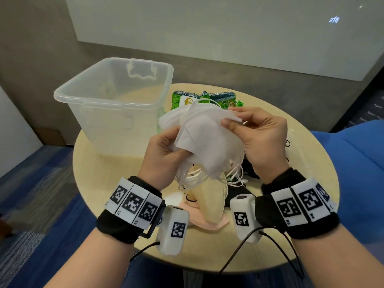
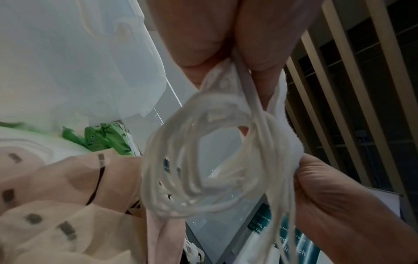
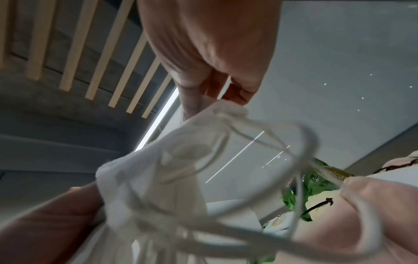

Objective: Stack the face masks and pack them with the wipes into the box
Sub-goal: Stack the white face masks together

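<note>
Both hands hold a bunch of white face masks [image 1: 204,135] above the round table [image 1: 108,181]. My left hand [image 1: 166,150] grips the bunch's lower left edge, and my right hand [image 1: 257,134] pinches its upper right corner between thumb and fingers. White ear loops [image 2: 203,160] dangle under the bunch and show again as white ear loops [image 3: 226,178] in the right wrist view. On the table below lie a cream mask [image 1: 207,202], a pink mask [image 1: 209,223] and a black mask [image 1: 241,192]. Green wipes packs [image 1: 207,98] lie behind the bunch. The clear plastic box [image 1: 116,100] stands empty at the left.
The box takes up the table's left rear part. A blue seat [image 1: 349,173] stands close on the right. Cables [image 1: 259,246] run from the wrist cameras over the table's near edge. A grey wall and a whiteboard [image 1: 228,28] are behind.
</note>
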The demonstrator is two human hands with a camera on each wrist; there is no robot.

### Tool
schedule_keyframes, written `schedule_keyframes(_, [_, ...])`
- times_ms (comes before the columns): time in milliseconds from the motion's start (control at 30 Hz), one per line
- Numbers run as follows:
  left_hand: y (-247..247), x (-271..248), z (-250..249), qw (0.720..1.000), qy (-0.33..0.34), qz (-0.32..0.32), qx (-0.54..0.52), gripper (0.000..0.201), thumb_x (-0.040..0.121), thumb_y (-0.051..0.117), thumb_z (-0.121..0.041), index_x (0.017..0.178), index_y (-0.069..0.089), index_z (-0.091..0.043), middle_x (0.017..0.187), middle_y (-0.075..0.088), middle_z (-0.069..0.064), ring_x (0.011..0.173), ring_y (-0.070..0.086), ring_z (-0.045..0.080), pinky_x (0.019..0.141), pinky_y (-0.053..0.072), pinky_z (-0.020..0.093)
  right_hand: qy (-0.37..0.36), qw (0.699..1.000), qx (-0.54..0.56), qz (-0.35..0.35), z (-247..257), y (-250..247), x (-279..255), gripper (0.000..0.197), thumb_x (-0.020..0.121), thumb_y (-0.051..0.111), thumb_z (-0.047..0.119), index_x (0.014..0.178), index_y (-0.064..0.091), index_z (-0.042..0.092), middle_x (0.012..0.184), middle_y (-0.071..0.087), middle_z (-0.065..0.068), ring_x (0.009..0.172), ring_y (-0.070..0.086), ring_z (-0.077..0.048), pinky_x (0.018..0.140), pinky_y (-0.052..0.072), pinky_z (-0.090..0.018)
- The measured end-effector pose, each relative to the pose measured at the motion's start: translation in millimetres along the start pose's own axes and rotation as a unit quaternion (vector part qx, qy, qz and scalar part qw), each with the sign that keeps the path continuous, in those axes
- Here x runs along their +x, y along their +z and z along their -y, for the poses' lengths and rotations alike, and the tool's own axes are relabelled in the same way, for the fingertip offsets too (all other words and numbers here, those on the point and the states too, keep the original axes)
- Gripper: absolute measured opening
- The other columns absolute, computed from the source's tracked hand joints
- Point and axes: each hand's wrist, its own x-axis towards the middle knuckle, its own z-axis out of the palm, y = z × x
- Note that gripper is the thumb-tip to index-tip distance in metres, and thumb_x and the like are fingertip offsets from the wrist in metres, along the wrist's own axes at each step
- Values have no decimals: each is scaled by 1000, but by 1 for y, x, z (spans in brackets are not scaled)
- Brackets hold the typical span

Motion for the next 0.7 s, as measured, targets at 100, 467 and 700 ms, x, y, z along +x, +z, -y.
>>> schedule_keyframes(100, [1, 0, 1, 1000, -10, 0, -3, 34, 69, 61, 5, 93, 64, -19, 80, 71, -17, 79, 63, -3, 69, 49, 15, -62, 997, -53, -17, 2, 0, -3, 18, 70, 78, 7, 80, 71, 20, 83, 68, 8, 82, 66, -9, 78, 52, -25])
schedule_keyframes(467, [-5, -1, -1, 998, -29, -52, -33, 33, 76, 64, 10, 96, 63, -15, 90, 69, -14, 86, 64, 3, 73, 51, 17, 31, 998, 55, -13, 9, -27, 9, 20, 71, 72, -6, 69, 65, 12, 61, 68, 12, 61, 63, -2, 64, 50, -16])
schedule_keyframes(700, [-5, 0, -1, 995, -25, -95, 22, 24, 78, 65, 8, 80, 67, -16, 74, 70, -18, 76, 62, -4, 68, 47, 11, 65, 989, 58, -123, 7, -68, 28, 32, 76, 72, 4, 100, 58, 20, 74, 65, 8, 70, 63, -2, 74, 54, -26])
